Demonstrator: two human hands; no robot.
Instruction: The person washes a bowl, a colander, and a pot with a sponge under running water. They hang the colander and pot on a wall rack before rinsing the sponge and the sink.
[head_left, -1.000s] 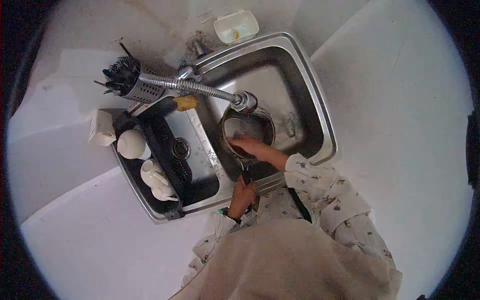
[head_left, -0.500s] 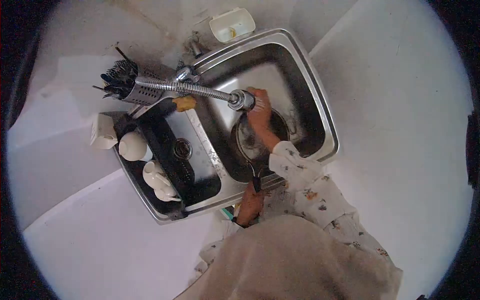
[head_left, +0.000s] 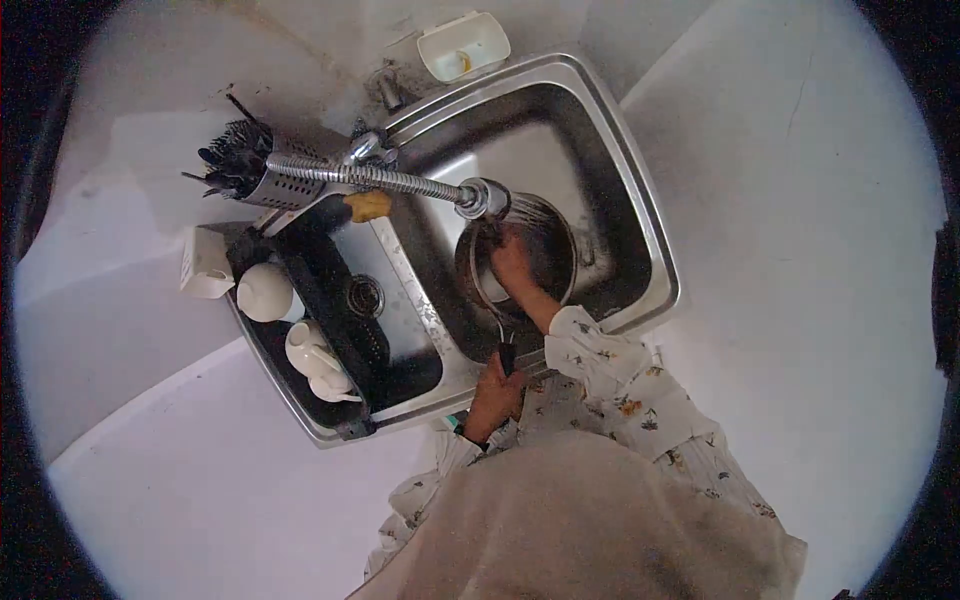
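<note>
A dark round pan (head_left: 553, 262) lies tilted in the right basin of the steel sink (head_left: 622, 170). Its black handle (head_left: 507, 357) points toward me, and my left hand (head_left: 492, 400) is wrapped round the handle's end at the front rim. Inside the pan, under the spray, is my right hand (head_left: 512, 260), its fingers bent down; anything it may hold is hidden. Water falls from the head of the flexible metal faucet (head_left: 483, 199) into the pan, just above my right hand.
A perforated cutlery holder (head_left: 287, 185) stands behind the left basin. White cups (head_left: 305, 345) and a white bowl (head_left: 267, 292) sit in a black rack at the left. A yellow sponge (head_left: 368, 206) lies near the divider. Behind the sink is a white soap dish (head_left: 463, 47).
My right hand has dropped from the faucet head down into the pan. The pan has tilted and shifted slightly, and my left hand has moved a little with its handle.
</note>
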